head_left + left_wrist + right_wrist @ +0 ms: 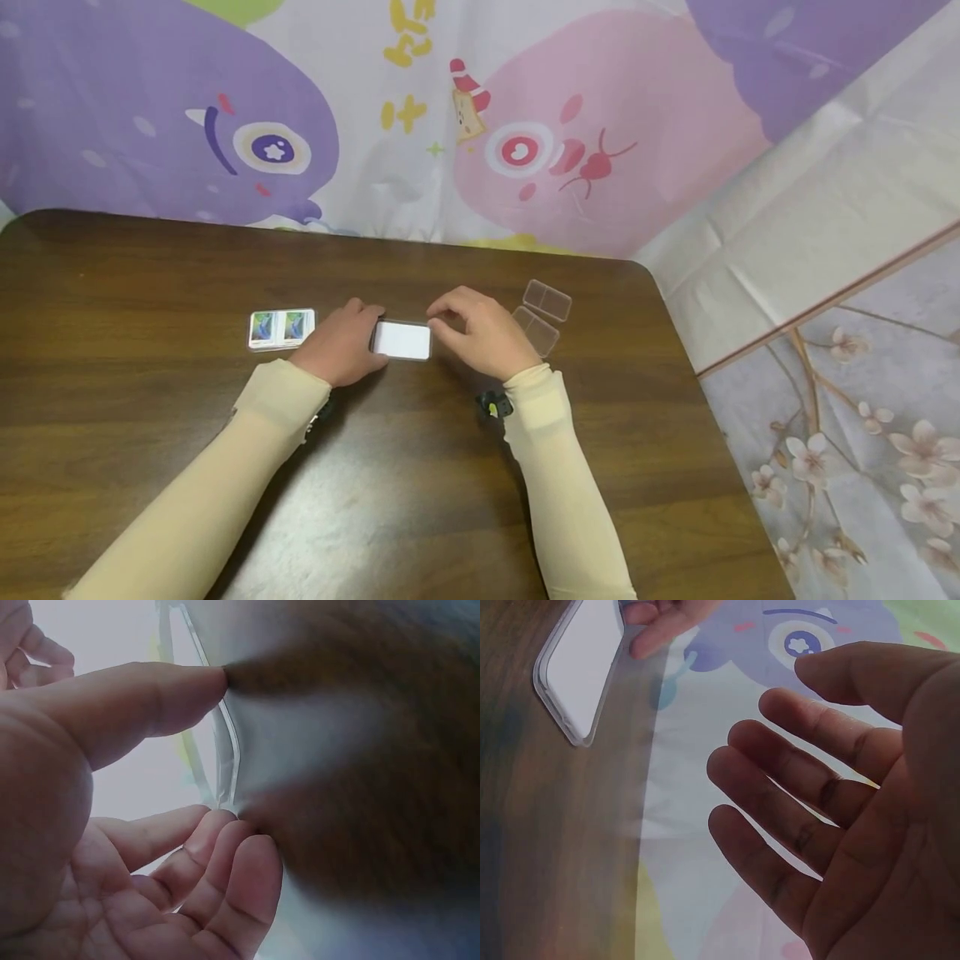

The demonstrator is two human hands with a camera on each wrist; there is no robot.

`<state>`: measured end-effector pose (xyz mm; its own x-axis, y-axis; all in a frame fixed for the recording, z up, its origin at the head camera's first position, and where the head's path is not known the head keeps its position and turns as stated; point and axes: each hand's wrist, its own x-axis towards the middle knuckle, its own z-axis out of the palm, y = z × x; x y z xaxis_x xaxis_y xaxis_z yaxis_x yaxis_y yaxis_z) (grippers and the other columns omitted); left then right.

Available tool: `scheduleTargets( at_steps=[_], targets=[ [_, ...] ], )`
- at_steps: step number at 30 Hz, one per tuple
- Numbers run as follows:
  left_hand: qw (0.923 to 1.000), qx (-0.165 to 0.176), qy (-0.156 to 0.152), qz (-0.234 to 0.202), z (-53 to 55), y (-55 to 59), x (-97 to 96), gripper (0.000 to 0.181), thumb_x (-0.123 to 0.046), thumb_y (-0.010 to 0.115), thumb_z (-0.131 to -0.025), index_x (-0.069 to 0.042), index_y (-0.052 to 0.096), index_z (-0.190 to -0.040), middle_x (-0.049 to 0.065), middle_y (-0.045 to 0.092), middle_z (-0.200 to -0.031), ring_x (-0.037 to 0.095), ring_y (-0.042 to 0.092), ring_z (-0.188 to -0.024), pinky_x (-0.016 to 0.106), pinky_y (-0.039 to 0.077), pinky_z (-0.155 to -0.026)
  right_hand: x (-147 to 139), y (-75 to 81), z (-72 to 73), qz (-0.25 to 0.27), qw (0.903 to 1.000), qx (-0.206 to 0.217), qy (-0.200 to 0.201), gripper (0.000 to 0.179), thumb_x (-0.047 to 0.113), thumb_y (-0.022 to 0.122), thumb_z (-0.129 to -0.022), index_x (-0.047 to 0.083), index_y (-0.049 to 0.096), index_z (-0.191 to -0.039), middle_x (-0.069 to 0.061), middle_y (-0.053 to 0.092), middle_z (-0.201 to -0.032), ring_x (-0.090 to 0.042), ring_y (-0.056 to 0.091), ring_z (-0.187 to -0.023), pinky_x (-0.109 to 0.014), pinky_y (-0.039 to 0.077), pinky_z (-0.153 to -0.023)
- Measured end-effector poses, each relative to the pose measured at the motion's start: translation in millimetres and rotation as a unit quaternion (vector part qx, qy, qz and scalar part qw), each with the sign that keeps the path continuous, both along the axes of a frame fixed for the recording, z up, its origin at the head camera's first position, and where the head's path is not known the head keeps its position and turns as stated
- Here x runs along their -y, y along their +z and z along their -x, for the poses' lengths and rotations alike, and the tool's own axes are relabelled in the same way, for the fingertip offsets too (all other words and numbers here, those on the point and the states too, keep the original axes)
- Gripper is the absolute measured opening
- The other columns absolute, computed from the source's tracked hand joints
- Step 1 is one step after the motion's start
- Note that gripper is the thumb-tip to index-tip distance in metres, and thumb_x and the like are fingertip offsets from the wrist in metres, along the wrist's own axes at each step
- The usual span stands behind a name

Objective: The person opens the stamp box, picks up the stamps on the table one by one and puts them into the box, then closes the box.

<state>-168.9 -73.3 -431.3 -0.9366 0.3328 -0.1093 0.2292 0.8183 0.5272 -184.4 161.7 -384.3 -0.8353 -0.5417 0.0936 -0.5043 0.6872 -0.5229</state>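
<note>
A flat clear plastic case (402, 341) with a white face lies on the table between the two hands. My left hand (341, 342) grips its left end, thumb on the near edge and fingertips on the far one; the left wrist view shows the case's thin clear rim (235, 750) between thumb and fingers. Beside the right end is my right hand (483, 333), its fingers loosely bent. In the right wrist view that hand (855, 802) holds nothing, and the case (581, 667) is apart from its fingers.
Left of the left hand lies a clear case with picture cards (281, 330), partly hidden by that hand. Behind the right hand rests an unfolded clear plastic case (547, 301), partly covered. A printed cloth (397, 192) hangs along the far edge of the brown wooden table (360, 467).
</note>
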Motion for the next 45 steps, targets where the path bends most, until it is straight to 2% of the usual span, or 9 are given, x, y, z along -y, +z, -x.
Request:
scheduleTargets(
  at_steps=[5,12,16,24,33,40,43,45],
  targets=[
    [0.9999,-0.009,-0.005,-0.004,-5.0,-0.4,1.6,0.060,-0.020,0.077,-0.089,0.010,0.056,-0.137,0.028,0.056,-0.122,0.042,0.058,-0.104,0.054,0.049,-0.090,2,-0.7,0.0,-0.007,1.0000,0.002,0.000,0.019,0.026,0.065,-0.102,0.015,0.074,-0.115,0.005,0.069,-0.114,-0.012,0.065,-0.104,-0.030,0.052,-0.093],
    [0.9998,-0.013,-0.014,-0.003,-23.9,-0.1,8.3,0.060,-0.025,0.080,-0.087,0.004,0.060,-0.136,0.024,0.058,-0.123,0.040,0.057,-0.109,0.054,0.049,-0.093,3,0.1,-0.8,-0.016,0.9999,0.000,0.005,0.020,0.026,0.066,-0.102,0.015,0.074,-0.115,0.005,0.069,-0.113,-0.013,0.065,-0.105,-0.031,0.051,-0.095],
    [0.9997,-0.011,-0.013,-0.016,-31.1,-0.9,12.6,0.060,-0.025,0.080,-0.088,0.004,0.060,-0.136,0.022,0.058,-0.121,0.037,0.056,-0.105,0.052,0.049,-0.088,4,0.4,-1.0,-0.022,0.9998,0.000,0.004,0.019,0.027,0.066,-0.102,0.015,0.074,-0.115,0.005,0.069,-0.114,-0.012,0.065,-0.105,-0.031,0.052,-0.095],
    [0.9996,-0.015,-0.017,-0.017,-33.3,-2.7,15.9,0.061,-0.025,0.080,-0.087,0.001,0.060,-0.138,0.021,0.058,-0.122,0.036,0.055,-0.107,0.052,0.049,-0.087,4,-2.7,-0.4,-0.024,0.9997,0.006,0.003,0.021,0.027,0.065,-0.102,0.015,0.074,-0.116,0.005,0.069,-0.114,-0.010,0.064,-0.104,-0.031,0.052,-0.095],
    [0.9998,-0.010,-0.015,-0.013,-32.6,-1.2,14.5,0.061,-0.027,0.080,-0.087,0.002,0.060,-0.136,0.022,0.058,-0.124,0.037,0.056,-0.109,0.053,0.049,-0.089,-3,-6.0,4.2,-0.014,0.9998,0.009,0.004,0.023,0.026,0.065,-0.102,0.012,0.073,-0.118,0.003,0.070,-0.116,-0.015,0.065,-0.108,-0.033,0.051,-0.097],
    [0.9998,-0.013,-0.012,-0.009,-29.7,1.1,12.9,0.060,-0.028,0.080,-0.087,0.001,0.060,-0.136,0.022,0.058,-0.124,0.037,0.056,-0.107,0.053,0.049,-0.088,-10,4.4,17.9,-0.078,0.9965,0.018,0.024,0.024,0.031,0.067,-0.102,0.014,0.073,-0.117,0.003,0.069,-0.113,-0.013,0.064,-0.104,-0.033,0.052,-0.094],
    [0.9998,-0.012,-0.013,-0.008,-29.4,0.5,13.7,0.060,-0.027,0.080,-0.087,0.002,0.060,-0.136,0.023,0.057,-0.124,0.037,0.056,-0.107,0.053,0.049,-0.089,-19,10.4,25.4,-0.134,0.9898,0.020,0.046,0.022,0.032,0.070,-0.100,0.015,0.073,-0.113,0.003,0.069,-0.108,-0.013,0.064,-0.098,-0.033,0.053,-0.089],
    [0.9998,-0.010,-0.013,-0.008,-29.8,-0.6,14.5,0.060,-0.027,0.080,-0.088,0.002,0.060,-0.136,0.023,0.057,-0.124,0.037,0.055,-0.107,0.053,0.049,-0.089,-26,12.4,28.7,-0.179,0.9816,0.031,0.059,0.018,0.033,0.072,-0.099,0.017,0.073,-0.108,0.005,0.068,-0.102,-0.011,0.063,-0.093,-0.032,0.053,-0.086]
  ],
)
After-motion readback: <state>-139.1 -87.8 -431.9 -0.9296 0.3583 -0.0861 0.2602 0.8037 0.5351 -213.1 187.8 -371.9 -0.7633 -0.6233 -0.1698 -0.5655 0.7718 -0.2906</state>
